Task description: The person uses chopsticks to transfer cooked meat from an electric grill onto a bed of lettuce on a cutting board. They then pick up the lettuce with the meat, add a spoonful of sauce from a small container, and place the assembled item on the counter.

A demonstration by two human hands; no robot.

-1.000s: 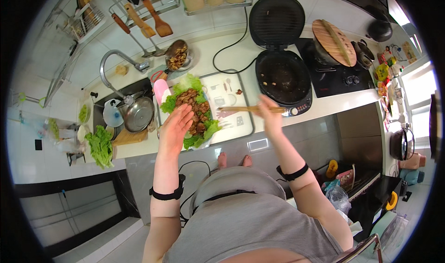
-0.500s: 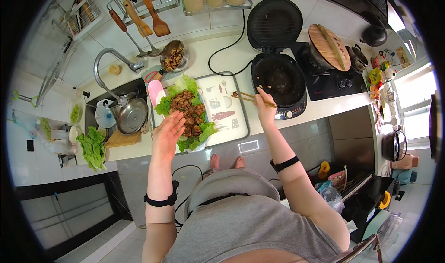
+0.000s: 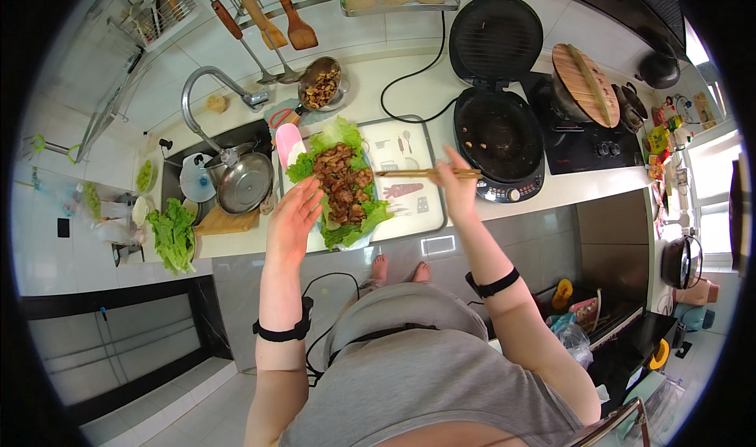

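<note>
Browned meat pieces (image 3: 341, 181) lie heaped on green lettuce leaves (image 3: 366, 220), which hide most of the dish under them. Beside the near left side of this heap, my left hand (image 3: 294, 215) is held with its fingers stretched out and nothing in it. On the other side my right hand (image 3: 455, 185), a little blurred, grips wooden chopsticks (image 3: 421, 174). Their tips point left and reach the right edge of the meat. An electric griddle (image 3: 498, 136) stands with its lid up to the right, with a few small bits on its dark plate.
The dish rests on a white cutting board (image 3: 421, 211). A pink-handled tool (image 3: 287, 138) lies at its left. Behind stands a metal ladle-like pan (image 3: 321, 85) of brown pieces. The sink holds a steel bowl (image 3: 244, 183); loose lettuce (image 3: 171, 238) lies left. A lidded wok (image 3: 584, 85) sits on the cooktop.
My right hand has brought the chopsticks left to the meat. The dark piece at their tips before no longer shows there. The whole view has shifted slightly.
</note>
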